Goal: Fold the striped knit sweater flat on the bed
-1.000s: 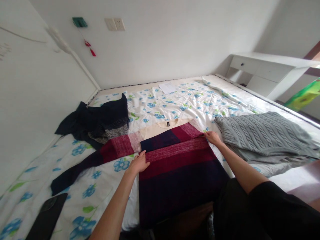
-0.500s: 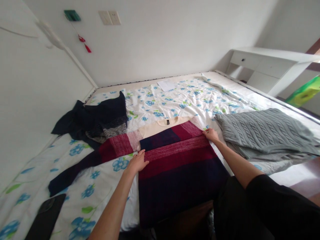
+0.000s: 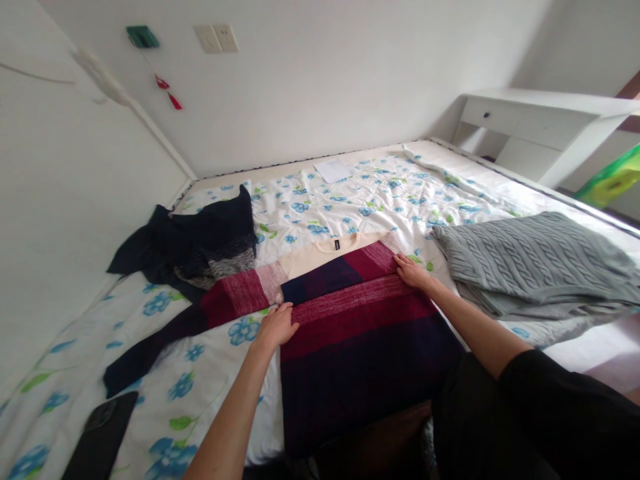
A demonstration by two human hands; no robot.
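A knitted sweater (image 3: 350, 333) lies spread on the bed, banded in cream, pink, dark red and navy. One sleeve (image 3: 325, 279) is folded across its chest; the other sleeve (image 3: 195, 320) stretches out to the left. My left hand (image 3: 276, 327) is closed on the sweater's left edge, by the folded sleeve's navy cuff. Over on the right, my right hand (image 3: 413, 272) rests with fingers stretched out on the fold below the shoulder. The undersides of both hands are hidden.
A crumpled dark garment (image 3: 200, 230) lies at the left, and a folded grey cable-knit (image 3: 530, 260) at the right. A black phone (image 3: 103, 433) is at the lower left. White paper (image 3: 333, 171) lies farther back on the flowered sheet (image 3: 300, 207). A white desk (image 3: 530, 127) stands beyond.
My right hand has shifted slightly inward from the sweater's right edge onto the fold, its fingers now laid on the cloth. My left hand stays at the cuff. The view has shifted slightly.
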